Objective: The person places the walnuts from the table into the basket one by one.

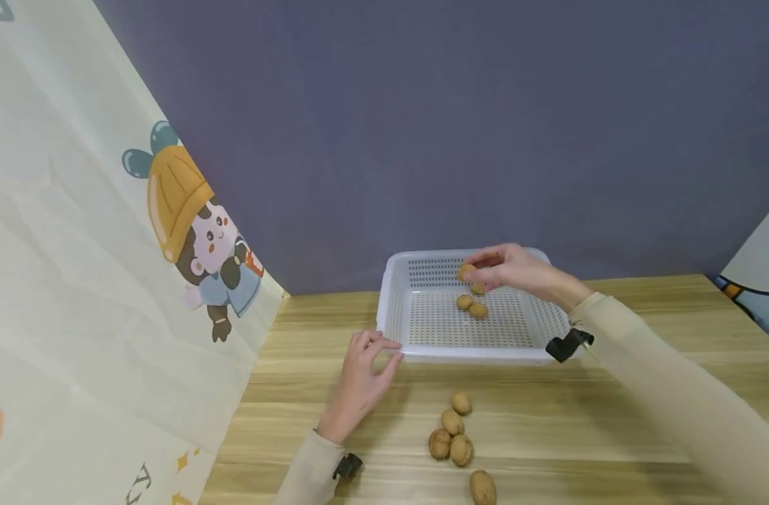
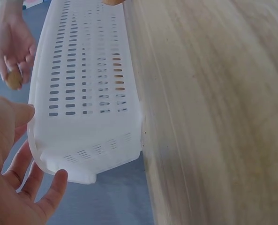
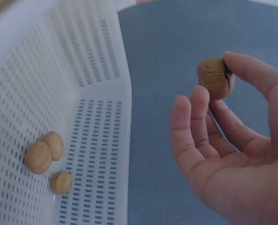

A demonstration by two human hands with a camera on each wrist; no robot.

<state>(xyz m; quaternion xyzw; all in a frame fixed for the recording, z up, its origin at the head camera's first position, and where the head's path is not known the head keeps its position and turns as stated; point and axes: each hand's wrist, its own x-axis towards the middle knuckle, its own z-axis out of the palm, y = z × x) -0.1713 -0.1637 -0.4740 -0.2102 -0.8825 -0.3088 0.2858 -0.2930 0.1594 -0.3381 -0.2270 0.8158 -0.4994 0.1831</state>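
Observation:
A white perforated plastic basket [image 1: 393, 308] stands on the wooden table. At its near left corner my left hand [image 1: 364, 372] pinches the rim, thumb outside and index fingertip over the edge. My right hand [image 1: 513, 270] is raised above the basket's far right part. Between thumb and fingertips it holds a brown walnut [image 3: 214, 78], its wrinkled shell and seam showing. Three more walnuts [image 3: 38, 157] lie together on the basket floor. In front of the basket, several loose walnuts [image 1: 452, 422] lie on the table in a rough line towards me.
The wooden table [image 1: 580, 435] runs back to a dark blue-grey wall [image 1: 453, 126]. To the left hangs a pale sheet with a cartoon figure [image 1: 214, 235]. Black wrist cameras [image 1: 570, 344] sit on both sleeves. Coloured fabric [image 1: 746, 301] shows beyond the right table edge.

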